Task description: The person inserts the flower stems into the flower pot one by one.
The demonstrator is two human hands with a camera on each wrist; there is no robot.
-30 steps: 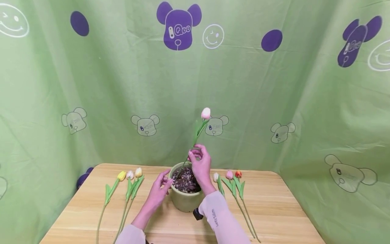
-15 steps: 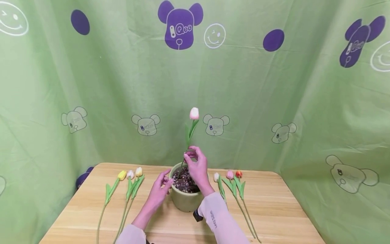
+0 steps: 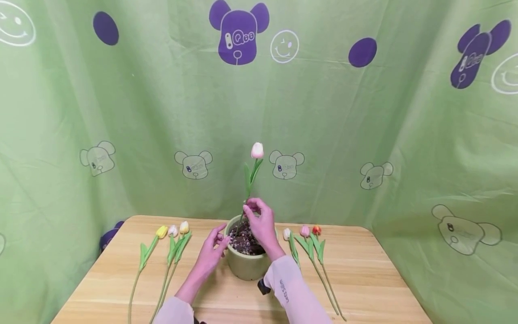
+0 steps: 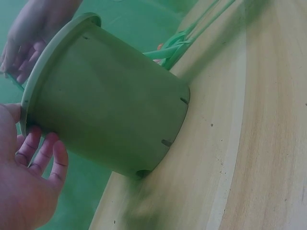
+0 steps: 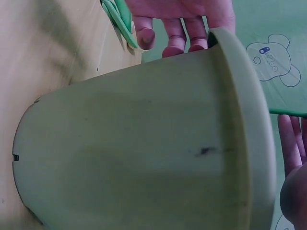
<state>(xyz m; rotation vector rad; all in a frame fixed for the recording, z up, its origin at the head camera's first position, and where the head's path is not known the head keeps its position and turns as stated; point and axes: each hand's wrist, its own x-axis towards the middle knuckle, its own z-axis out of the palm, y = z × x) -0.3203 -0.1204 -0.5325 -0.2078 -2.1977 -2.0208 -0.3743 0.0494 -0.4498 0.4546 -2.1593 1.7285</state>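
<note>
A light-green flower pot with dark, speckled soil stands on the table. My right hand pinches the stem of a pale pink tulip above the pot. The stem's lower end meets the soil at the left side, and the flower leans slightly right. My left hand holds the pot's left rim. In the left wrist view, its thumb lies at the rim and its fingers curl against the outer wall. The right wrist view shows the right hand beyond the rim, partly cut off.
On the wooden table, a yellow tulip and two pale ones lie left of the pot. To its right lie a white tulip, a pink one and a red one. A green curtain surrounds the table.
The held tulip has swung left from a strong rightward lean to nearly upright. My right hand has shifted left and a little lower with the stem. The left hand stays at the rim.
</note>
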